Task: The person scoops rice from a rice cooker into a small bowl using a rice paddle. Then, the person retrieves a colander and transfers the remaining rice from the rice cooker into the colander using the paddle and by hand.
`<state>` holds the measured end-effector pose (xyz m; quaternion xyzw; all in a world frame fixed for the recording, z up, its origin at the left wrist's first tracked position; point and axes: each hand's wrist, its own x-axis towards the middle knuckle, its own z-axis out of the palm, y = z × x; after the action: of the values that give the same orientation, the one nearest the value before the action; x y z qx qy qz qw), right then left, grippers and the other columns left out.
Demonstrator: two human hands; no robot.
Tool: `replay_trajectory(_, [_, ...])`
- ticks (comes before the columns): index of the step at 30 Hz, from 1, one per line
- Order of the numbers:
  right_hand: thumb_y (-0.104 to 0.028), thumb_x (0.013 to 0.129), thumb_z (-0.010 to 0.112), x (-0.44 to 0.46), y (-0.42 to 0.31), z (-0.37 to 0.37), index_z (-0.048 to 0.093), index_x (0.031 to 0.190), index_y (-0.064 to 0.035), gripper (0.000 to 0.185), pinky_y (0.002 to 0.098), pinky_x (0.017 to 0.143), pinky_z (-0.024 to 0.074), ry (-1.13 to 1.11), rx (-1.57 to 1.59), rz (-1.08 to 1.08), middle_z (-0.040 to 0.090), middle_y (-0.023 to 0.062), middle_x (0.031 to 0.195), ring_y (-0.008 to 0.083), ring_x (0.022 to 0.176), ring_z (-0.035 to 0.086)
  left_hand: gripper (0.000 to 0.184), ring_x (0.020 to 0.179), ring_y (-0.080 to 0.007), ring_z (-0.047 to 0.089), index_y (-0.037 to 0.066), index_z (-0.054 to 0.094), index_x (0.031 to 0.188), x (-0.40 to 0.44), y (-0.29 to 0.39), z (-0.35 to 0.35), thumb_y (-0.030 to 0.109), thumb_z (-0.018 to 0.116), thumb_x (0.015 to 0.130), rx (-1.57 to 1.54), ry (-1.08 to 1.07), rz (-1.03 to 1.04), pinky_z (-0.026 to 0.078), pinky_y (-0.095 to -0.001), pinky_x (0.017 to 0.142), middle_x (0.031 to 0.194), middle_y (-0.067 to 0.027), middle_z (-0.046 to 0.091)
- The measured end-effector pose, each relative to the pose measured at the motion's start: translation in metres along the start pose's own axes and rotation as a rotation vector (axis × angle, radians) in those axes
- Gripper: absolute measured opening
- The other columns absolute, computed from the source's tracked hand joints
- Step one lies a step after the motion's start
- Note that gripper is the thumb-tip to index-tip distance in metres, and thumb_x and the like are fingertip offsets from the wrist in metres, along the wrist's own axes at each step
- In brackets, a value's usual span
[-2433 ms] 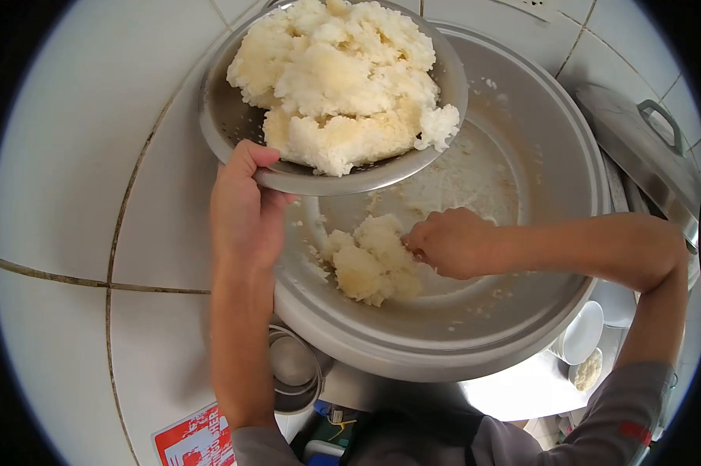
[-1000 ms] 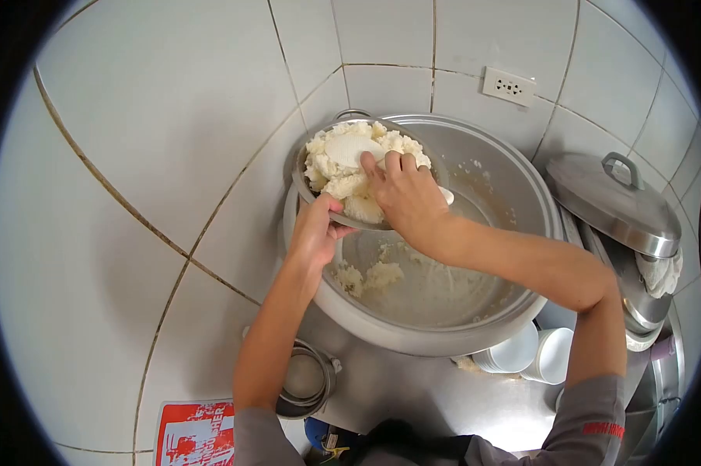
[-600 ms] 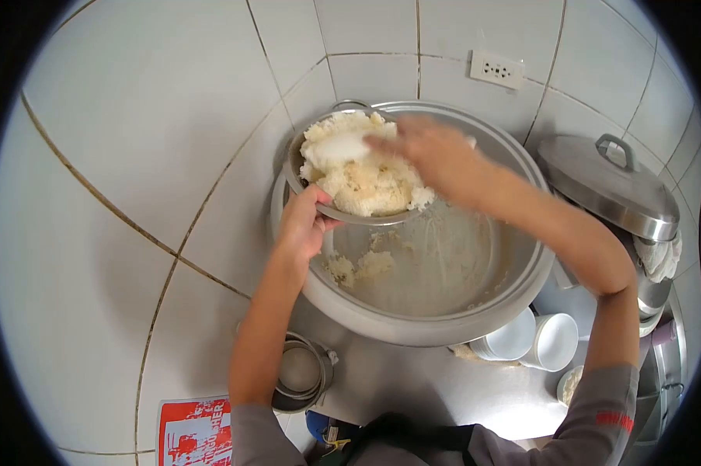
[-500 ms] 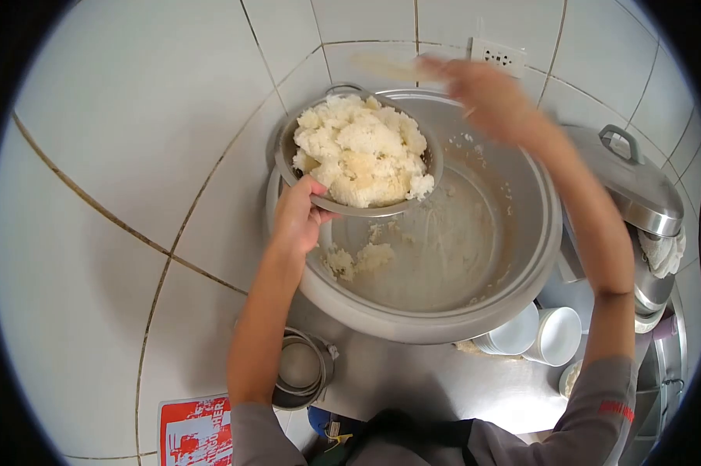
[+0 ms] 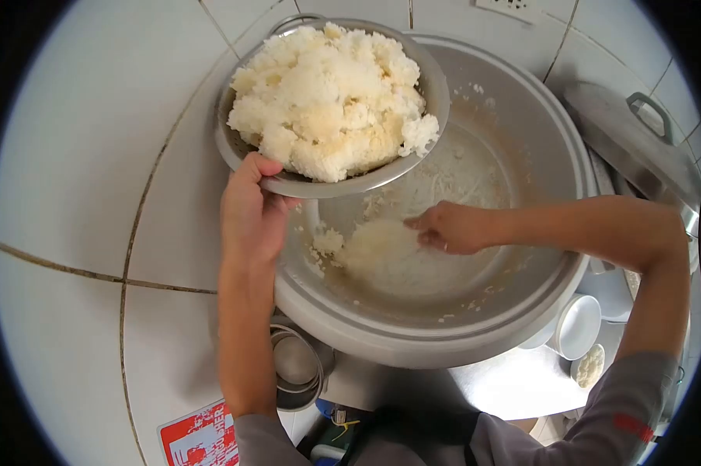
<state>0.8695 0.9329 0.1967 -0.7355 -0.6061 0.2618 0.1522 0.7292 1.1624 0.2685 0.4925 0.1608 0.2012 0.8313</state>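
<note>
My left hand [image 5: 255, 203] grips the near rim of a metal colander [image 5: 230, 144] heaped with cooked white rice [image 5: 327, 97]. The colander is up over the far left side of a large, wide metal pot [image 5: 412, 349]. Inside the pot, my right hand [image 5: 455, 227] is closed around the handle of a pale rice paddle [image 5: 385, 239], blurred by motion. Its blade points left, at the leftover rice [image 5: 328, 242] near the pot's left wall. Loose grains cling to the pot's floor and sides.
Nested metal containers [image 5: 297, 361] stand below left of the pot. White bowls [image 5: 578, 326] and a small cup of rice [image 5: 589, 366] are at the lower right. A metal lid [image 5: 638, 147] leans at the right. Tiled walls [image 5: 63, 186] stand close on the left and behind.
My right hand has swung down from above the far rim into the pot with the paddle. The rice-filled colander appears closer and larger, shifted up and left in view.
</note>
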Motion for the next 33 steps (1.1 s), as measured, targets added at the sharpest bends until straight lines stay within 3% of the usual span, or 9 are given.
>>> replay_trajectory(3, [-0.009,0.079,0.050,0.032,0.007,-0.015,0.050,0.115,-0.0005,0.037,0.0397,0.078,0.0440,-0.036,-0.036,0.083,0.057,0.0185,0.101,0.0316,0.091,0.055,0.017,0.079,-0.0193,0.054,-0.004,0.052,0.088,-0.006,0.001,0.015,0.005,0.048,0.075,-0.011,0.100,0.024,0.048,-0.0339,0.067,0.088,-0.0089,0.055])
replay_trajectory(7, [-0.014,0.081,0.048,0.086,0.038,0.003,0.052,0.114,-0.0139,0.034,0.0367,0.069,0.0468,0.405,-0.299,-0.331,0.061,0.0120,0.088,0.0281,0.083,0.058,0.019,0.082,-0.0191,0.054,-0.005,0.051,0.091,-0.007,0.004,0.025,0.005,0.048,0.075,-0.037,0.156,0.026,0.047,-0.0344,0.072,0.090,-0.0087,0.055])
replay_trajectory(10, [-0.014,0.082,0.045,0.079,0.024,0.006,0.051,0.115,-0.0191,0.033,0.0364,0.065,0.0465,0.324,-0.458,-0.502,0.060,0.0085,0.091,0.0253,0.082,0.059,0.021,0.086,-0.0194,0.054,-0.005,0.049,0.094,-0.012,0.004,0.026,0.004,0.047,0.075,-0.002,0.169,0.023,0.047,-0.0352,0.076,0.093,-0.0093,0.054])
replay_trajectory(16, [-0.017,0.085,0.041,0.005,0.010,-0.021,0.051,0.115,-0.0210,0.032,0.0378,0.063,0.0452,-0.180,-0.524,-0.415,0.059,0.0063,0.090,0.0249,0.079,0.058,0.024,0.089,-0.0202,0.054,-0.006,0.049,0.096,-0.012,0.003,0.025,0.005,0.047,0.075,-0.014,0.139,0.017,0.047,-0.0361,0.080,0.098,-0.0102,0.054])
replay_trajectory(20, [-0.012,0.082,0.048,-0.047,0.015,-0.045,0.056,0.110,-0.0124,0.029,0.0369,0.068,0.0451,-0.498,-0.323,0.093,0.061,0.0099,0.086,0.0248,0.081,0.057,0.024,0.089,-0.0200,0.054,-0.005,0.049,0.097,-0.009,0.003,0.019,0.005,0.047,0.075,-0.004,0.124,0.028,0.046,-0.0356,0.080,0.099,-0.0103,0.054])
replay_trajectory(23, [-0.010,0.080,0.053,-0.059,0.029,-0.065,0.057,0.107,-0.0061,0.028,0.0377,0.070,0.0444,-0.458,-0.017,0.046,0.061,0.0143,0.087,0.0294,0.079,0.057,0.024,0.090,-0.0198,0.053,-0.005,0.049,0.097,-0.010,0.002,0.022,0.005,0.047,0.075,-0.008,0.126,0.031,0.045,-0.0353,0.081,0.100,-0.0104,0.054])
replay_trajectory(26, [-0.006,0.079,0.053,-0.038,0.054,-0.076,0.057,0.107,-0.0030,0.029,0.0369,0.072,0.0440,-0.025,-0.085,0.011,0.061,0.0153,0.085,0.0291,0.079,0.057,0.025,0.090,-0.0197,0.053,-0.005,0.049,0.098,-0.011,0.002,0.024,0.005,0.047,0.075,-0.022,0.148,0.032,0.045,-0.0355,0.081,0.101,-0.0105,0.053])
replay_trajectory(28, [-0.005,0.079,0.052,-0.012,0.040,-0.079,0.058,0.106,-0.0033,0.028,0.0352,0.070,0.0455,0.229,-0.242,0.252,0.061,0.0150,0.087,0.0267,0.079,0.058,0.026,0.090,-0.0197,0.053,-0.005,0.049,0.099,-0.010,0.002,0.024,0.005,0.047,0.075,-0.025,0.161,0.029,0.045,-0.0356,0.082,0.102,-0.0104,0.053])
replay_trajectory(33, [-0.011,0.082,0.049,-0.010,0.033,-0.068,0.060,0.107,-0.0138,0.027,0.0417,0.091,0.0283,-0.173,-0.366,-0.042,0.061,0.0093,0.088,0.0192,0.085,0.054,0.025,0.088,-0.0192,0.053,-0.004,0.049,0.098,-0.012,0.003,0.033,0.005,0.048,0.075,-0.028,0.194,0.043,0.046,-0.0355,0.080,0.099,-0.0095,0.053])
